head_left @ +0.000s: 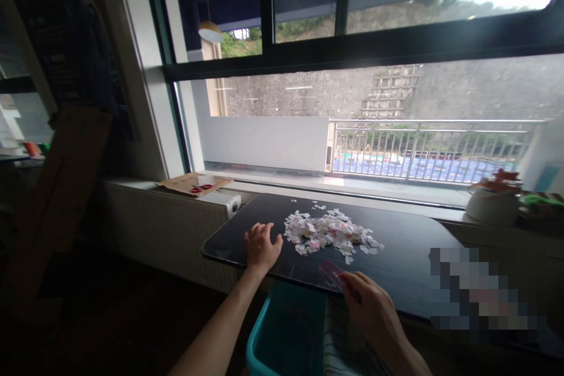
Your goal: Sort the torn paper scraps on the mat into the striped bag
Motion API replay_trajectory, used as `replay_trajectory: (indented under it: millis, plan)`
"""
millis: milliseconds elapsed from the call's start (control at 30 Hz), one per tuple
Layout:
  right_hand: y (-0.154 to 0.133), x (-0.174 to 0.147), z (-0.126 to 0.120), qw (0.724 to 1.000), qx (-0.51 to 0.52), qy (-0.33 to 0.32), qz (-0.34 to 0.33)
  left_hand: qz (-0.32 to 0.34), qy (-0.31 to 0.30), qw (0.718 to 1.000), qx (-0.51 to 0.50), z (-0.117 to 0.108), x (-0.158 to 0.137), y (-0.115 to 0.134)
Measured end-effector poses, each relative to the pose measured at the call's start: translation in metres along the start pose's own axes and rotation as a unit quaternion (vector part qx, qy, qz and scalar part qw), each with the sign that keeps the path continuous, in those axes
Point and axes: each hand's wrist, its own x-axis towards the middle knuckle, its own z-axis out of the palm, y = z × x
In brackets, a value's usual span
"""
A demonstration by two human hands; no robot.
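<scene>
A loose pile of small torn white paper scraps (330, 230) lies on the black table (282, 273). My left hand (263, 245) is at the left of the pile, over the table, with its fingers apart and nothing in them. Close to the table's front edge, my right hand (368, 299) is closed around one end of a flat pink see-through tool (330, 272) with a rounded tip. I cannot make out the tool's exact kind; its other end is hidden in my hand. The tip points toward the pile without touching it.
Below the table's front edge stands a teal bin (259, 329), beside striped cloth (339, 341). Red-handled scissors (201, 188) lie on brown cardboard (176, 183) on the sill. A white pot (492, 207) stands at the right. Part of the table's right side is pixelated.
</scene>
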Motion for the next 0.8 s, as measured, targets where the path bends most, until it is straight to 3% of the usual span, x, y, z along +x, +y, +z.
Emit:
replay_trajectory:
  millis: [133,300,500,700,800]
  plan:
    - [0.002,0.002,0.000,0.999,0.045,-0.029,0.004,-0.015,-0.009,1.000,-0.016,-0.001,0.000,0.000]
    - [0.009,0.011,-0.001,0.996,0.036,0.005,0.084,-0.031,-0.003,0.999,-0.034,-0.004,0.001,0.001]
    - [0.008,0.018,0.000,0.989,0.095,-0.062,0.099,-0.035,-0.002,0.998,-0.046,-0.003,0.001,0.000]
    - [0.009,0.014,-0.009,0.982,0.120,-0.049,0.140,-0.033,0.005,0.998,-0.048,0.000,0.001,-0.001]
    - [0.006,0.014,-0.010,0.977,0.142,-0.084,0.132,-0.035,0.001,0.998,-0.051,-0.001,0.001,-0.001]
